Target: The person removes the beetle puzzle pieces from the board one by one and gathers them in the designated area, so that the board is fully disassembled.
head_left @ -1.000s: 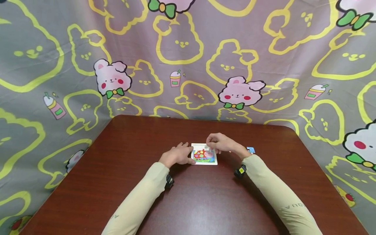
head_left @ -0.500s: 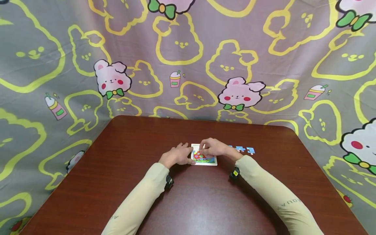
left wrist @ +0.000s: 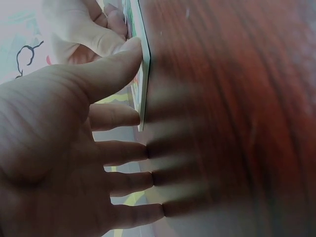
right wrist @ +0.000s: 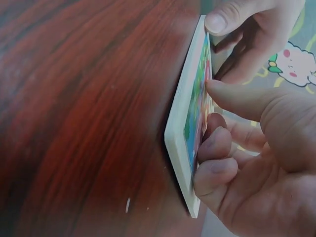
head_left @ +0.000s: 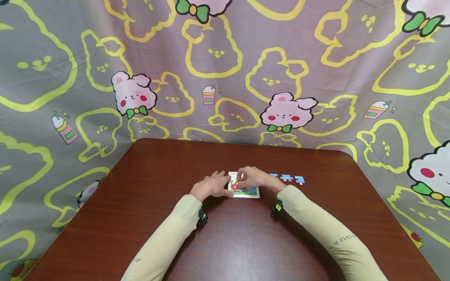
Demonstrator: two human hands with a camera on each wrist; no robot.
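Note:
A small white-framed jigsaw puzzle (head_left: 244, 196) with a red-spotted bug picture lies on the table (head_left: 225, 238). My left hand (head_left: 212, 184) rests at its left side with the fingers spread and straight. In the left wrist view the thumb (left wrist: 121, 61) lies on the frame's edge, and the other fingertips touch the tabletop or the frame's side. Over the puzzle's upper part, my right hand (head_left: 256, 178) has curled fingers and appears to pinch a small pale puzzle piece (head_left: 242, 176), mostly hidden. From the right wrist view, the curled fingertips (right wrist: 219, 168) touch the picture.
Several loose blue jigsaw pieces (head_left: 286, 178) lie in a row right of the puzzle, partly behind my right wrist. A cartoon-printed curtain (head_left: 225, 78) hangs behind the far table edge.
My right hand has moved left and slightly down from the puzzle's upper right corner to over its picture, uncovering more loose pieces. The left hand stays put.

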